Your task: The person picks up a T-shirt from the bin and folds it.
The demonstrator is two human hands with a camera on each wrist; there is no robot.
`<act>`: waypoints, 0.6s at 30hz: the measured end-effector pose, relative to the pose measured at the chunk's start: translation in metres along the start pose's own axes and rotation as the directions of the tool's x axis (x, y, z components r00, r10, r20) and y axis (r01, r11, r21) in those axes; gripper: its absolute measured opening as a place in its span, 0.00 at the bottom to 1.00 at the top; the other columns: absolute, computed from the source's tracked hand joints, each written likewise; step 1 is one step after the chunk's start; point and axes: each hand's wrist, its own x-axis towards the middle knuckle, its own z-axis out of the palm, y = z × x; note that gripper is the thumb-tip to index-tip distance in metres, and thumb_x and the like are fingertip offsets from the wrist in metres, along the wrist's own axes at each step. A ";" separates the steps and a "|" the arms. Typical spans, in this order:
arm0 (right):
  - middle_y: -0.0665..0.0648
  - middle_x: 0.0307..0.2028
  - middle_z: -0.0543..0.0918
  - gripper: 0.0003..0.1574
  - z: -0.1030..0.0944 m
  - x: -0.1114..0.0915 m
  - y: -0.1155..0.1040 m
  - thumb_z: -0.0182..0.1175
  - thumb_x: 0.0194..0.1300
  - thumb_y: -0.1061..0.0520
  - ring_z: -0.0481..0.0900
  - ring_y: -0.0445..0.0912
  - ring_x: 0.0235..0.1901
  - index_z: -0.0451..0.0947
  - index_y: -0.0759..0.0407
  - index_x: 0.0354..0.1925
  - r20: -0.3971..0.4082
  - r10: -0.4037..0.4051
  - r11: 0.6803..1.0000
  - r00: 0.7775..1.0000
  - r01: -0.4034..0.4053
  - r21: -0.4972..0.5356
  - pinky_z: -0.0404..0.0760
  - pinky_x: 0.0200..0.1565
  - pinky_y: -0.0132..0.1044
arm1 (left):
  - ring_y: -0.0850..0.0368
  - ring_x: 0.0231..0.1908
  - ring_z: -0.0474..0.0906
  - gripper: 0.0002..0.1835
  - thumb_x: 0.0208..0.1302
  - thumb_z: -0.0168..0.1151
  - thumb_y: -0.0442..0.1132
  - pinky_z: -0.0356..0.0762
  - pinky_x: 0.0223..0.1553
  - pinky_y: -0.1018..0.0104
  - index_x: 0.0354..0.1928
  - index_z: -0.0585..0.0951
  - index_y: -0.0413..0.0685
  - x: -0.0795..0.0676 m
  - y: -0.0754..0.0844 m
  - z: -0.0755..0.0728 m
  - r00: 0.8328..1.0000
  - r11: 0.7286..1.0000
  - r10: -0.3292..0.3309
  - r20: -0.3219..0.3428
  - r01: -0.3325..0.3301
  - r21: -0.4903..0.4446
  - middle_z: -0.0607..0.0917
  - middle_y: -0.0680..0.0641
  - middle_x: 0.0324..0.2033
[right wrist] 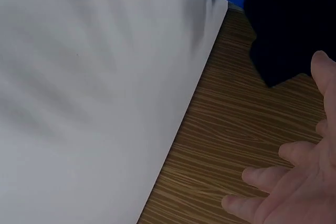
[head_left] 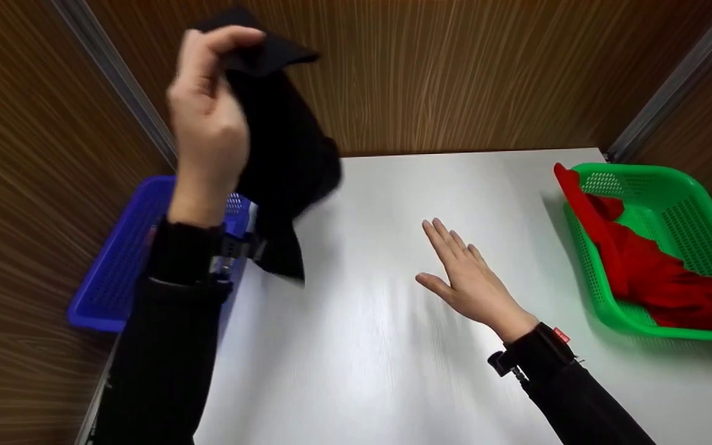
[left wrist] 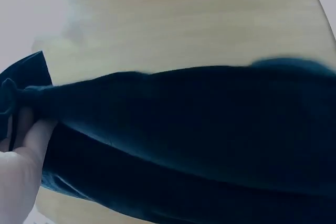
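Note:
My left hand is raised at the upper left and grips a black cloth near its top edge. The cloth hangs in loose folds above the white table, its lower corner partly covering the blue basket's edge. In the left wrist view, fingers and thumb of the left hand pinch the bunched end of the cloth, which stretches across the picture. My right hand hovers over the middle right of the table, fingers straight and thumb spread, holding nothing.
A blue plastic basket stands at the left, partly hidden behind the left forearm. At the right, a green basket holds a red cloth that drapes over its near-left rim. Wood-grain panels enclose the table's back and sides.

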 end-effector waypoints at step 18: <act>0.56 0.57 0.79 0.31 -0.005 0.014 -0.037 0.62 0.67 0.59 0.75 0.45 0.54 0.69 0.60 0.66 -0.251 0.251 0.733 0.935 -0.014 0.680 0.70 0.57 0.38 | 0.61 0.41 0.79 0.10 0.66 0.65 0.37 0.76 0.46 0.69 0.45 0.80 0.38 -0.131 -0.058 0.108 0.805 0.984 0.180 0.566 -0.147 -0.104 0.83 0.48 0.38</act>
